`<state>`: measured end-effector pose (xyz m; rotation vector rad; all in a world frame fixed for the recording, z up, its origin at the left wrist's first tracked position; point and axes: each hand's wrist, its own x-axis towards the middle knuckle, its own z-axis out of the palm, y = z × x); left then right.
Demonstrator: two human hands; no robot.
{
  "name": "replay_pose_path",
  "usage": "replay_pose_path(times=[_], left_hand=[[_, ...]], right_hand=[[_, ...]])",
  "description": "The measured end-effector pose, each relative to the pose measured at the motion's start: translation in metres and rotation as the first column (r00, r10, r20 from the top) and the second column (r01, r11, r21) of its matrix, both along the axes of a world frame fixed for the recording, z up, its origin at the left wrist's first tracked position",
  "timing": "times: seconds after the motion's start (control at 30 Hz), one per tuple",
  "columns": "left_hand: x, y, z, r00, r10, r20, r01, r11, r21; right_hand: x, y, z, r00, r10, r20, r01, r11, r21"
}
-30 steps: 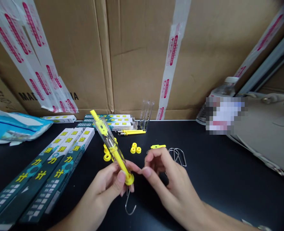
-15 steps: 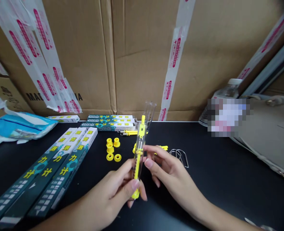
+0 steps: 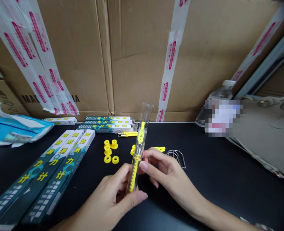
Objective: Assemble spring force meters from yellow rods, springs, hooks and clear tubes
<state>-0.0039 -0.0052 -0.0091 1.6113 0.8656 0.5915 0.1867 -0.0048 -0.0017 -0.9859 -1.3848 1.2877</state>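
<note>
- The left hand wraps the lower end of a clear-tubed spring scale, thumb across the front, propping it nearly upright over the near middle of the black worktop.
- The right hand pinches the tube's middle between thumb and forefinger, apparently steadying it so the yellow inner scale faces the camera.
- Yellow end caps lie loose just behind the hands; wire hooks rest to the right.
- Boxed scales lie in a row toward the left edge.
</note>
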Motion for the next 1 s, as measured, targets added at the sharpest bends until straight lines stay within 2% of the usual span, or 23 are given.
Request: replay_pose_path(times=[0.1, 0.17, 0.27, 0.37, 0.47, 0.67, 0.77, 0.87, 1.0], left_hand=[[0.001, -0.003, -0.003, 0.997, 0.076, -0.011, -0.076, 0.995, 0.062], [0.001, -0.004, -0.004, 0.990, 0.141, 0.020, -0.142, 0.989, 0.053], [0.001, -0.004, -0.005, 0.976, 0.211, 0.050, -0.213, 0.976, 0.034], [0.000, -0.006, -0.005, 0.958, 0.274, 0.089, -0.279, 0.959, 0.048], [0.001, -0.009, -0.005, 0.936, 0.328, 0.131, -0.338, 0.939, 0.064], [0.002, -0.015, 0.003, 0.918, 0.385, 0.095, -0.395, 0.904, 0.163], [0.002, -0.018, 0.007, 0.914, 0.405, 0.027, -0.400, 0.886, 0.234], [0.001, -0.021, 0.008, 0.927, 0.375, -0.016, -0.352, 0.884, 0.307], [0.000, -0.022, 0.006, 0.960, 0.267, -0.088, -0.219, 0.905, 0.366]], right_hand=[[0.005, 0.003, 0.006, 0.999, -0.014, 0.034, 0.014, 1.000, -0.005], [0.013, 0.009, 0.010, 0.992, -0.095, 0.082, 0.096, 0.995, -0.013], [0.030, 0.023, 0.013, 0.941, -0.294, 0.166, 0.281, 0.955, 0.096], [0.046, 0.035, 0.013, 0.899, -0.375, 0.227, 0.339, 0.923, 0.182], [0.051, 0.038, 0.011, 0.846, -0.426, 0.321, 0.335, 0.893, 0.302], [0.036, 0.026, 0.001, 0.775, -0.405, 0.485, 0.125, 0.851, 0.510], [0.024, 0.019, -0.003, 0.727, -0.356, 0.587, -0.056, 0.821, 0.568], [0.011, 0.010, -0.003, 0.674, -0.259, 0.692, -0.264, 0.790, 0.553], [-0.002, 0.001, -0.002, 0.689, -0.095, 0.719, -0.395, 0.783, 0.481]])
